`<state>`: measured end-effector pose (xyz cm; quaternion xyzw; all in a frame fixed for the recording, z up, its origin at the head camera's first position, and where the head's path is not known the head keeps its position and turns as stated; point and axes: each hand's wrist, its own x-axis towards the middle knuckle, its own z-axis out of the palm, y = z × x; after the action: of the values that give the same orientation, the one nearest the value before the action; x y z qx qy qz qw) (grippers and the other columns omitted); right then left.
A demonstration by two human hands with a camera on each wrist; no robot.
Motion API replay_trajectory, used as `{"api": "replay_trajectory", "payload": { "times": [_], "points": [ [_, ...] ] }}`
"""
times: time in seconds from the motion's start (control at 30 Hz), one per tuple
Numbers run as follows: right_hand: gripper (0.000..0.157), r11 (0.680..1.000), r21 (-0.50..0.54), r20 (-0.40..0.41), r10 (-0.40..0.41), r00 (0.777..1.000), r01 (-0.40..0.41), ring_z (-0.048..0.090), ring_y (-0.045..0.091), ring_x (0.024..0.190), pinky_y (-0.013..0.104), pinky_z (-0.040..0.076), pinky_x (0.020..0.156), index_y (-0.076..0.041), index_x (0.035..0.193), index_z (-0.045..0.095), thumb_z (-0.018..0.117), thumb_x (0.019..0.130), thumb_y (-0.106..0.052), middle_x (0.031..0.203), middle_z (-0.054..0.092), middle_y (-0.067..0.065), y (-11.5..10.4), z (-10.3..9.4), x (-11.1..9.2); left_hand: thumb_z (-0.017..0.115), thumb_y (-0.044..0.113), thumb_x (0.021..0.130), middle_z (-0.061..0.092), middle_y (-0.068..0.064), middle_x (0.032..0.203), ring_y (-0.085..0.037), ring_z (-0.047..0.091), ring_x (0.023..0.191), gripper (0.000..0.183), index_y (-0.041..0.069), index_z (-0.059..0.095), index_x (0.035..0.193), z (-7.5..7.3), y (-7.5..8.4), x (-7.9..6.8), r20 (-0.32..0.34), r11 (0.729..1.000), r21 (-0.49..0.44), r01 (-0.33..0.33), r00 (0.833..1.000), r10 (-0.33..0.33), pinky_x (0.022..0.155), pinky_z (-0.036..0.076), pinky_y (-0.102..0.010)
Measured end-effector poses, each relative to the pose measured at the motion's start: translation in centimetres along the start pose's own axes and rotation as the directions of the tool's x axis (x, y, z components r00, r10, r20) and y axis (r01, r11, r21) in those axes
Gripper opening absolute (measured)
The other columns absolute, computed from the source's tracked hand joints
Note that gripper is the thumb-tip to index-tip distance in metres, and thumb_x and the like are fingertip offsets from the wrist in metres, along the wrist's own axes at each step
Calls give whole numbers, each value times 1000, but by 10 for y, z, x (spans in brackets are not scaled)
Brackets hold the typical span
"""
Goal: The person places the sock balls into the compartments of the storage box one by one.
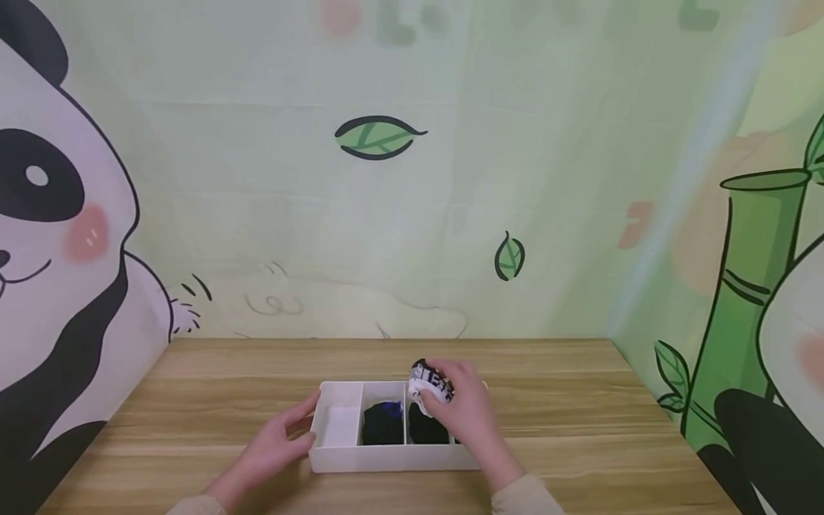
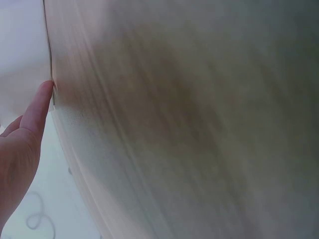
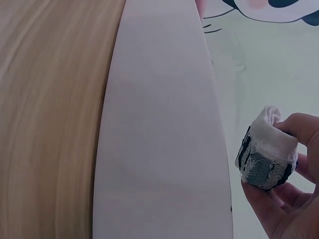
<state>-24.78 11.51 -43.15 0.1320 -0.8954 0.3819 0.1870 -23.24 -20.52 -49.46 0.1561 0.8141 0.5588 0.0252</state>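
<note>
A white divided box (image 1: 386,460) lies across the table before me. My left hand (image 1: 280,440) rests against its left end, thumb and fingers stretched along the outer wall; in the left wrist view a straight finger (image 2: 39,107) touches the box edge. Above the box, my right hand (image 1: 466,408) pinches a rolled-up sock (image 3: 269,149) between thumb and fingers, white at the cuff with black and grey patterning. Dark rolled bundles fill the second compartment, a black one with blue (image 1: 383,423), and the third, a black one (image 1: 427,425). The leftmost compartment (image 1: 341,425) shows its white floor. My right hand partly hides the right end.
The wood-grain table (image 1: 225,379) reaches back to a pale green wall cloth (image 1: 257,214) printed with pandas, leaves and bamboo. The box's long outer wall (image 3: 159,124) stands close beside my right hand.
</note>
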Motion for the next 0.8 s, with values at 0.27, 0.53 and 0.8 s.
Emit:
{"api": "replay_trajectory", "payload": {
  "times": [0.27,0.53,0.8],
  "points": [
    [43,999,18,29,-39,999,38,60,22,94,36,50,74,-18,123,69,79,81,-24,113,61,7,-16,20,-2,64,6,92,41,-28,147,-42,50,127,67,-4,34,151,0,2,1,-8,999,29,-13,1000,14,102,44,-47],
    [44,997,21,46,-74,996,73,61,24,94,34,49,72,-18,122,70,80,79,-25,113,62,6,-32,40,-4,64,5,92,40,-29,148,-44,50,127,67,-5,33,150,0,2,1,-3,999,37,-21,1000,21,102,44,-49],
    [44,998,18,81,-65,995,64,60,20,90,27,47,68,-19,122,70,80,79,-27,110,61,5,-48,56,-3,66,6,91,41,-28,148,-43,51,127,68,-4,35,150,1,2,1,-22,999,34,4,1000,-4,100,46,-48]
  ]
}}
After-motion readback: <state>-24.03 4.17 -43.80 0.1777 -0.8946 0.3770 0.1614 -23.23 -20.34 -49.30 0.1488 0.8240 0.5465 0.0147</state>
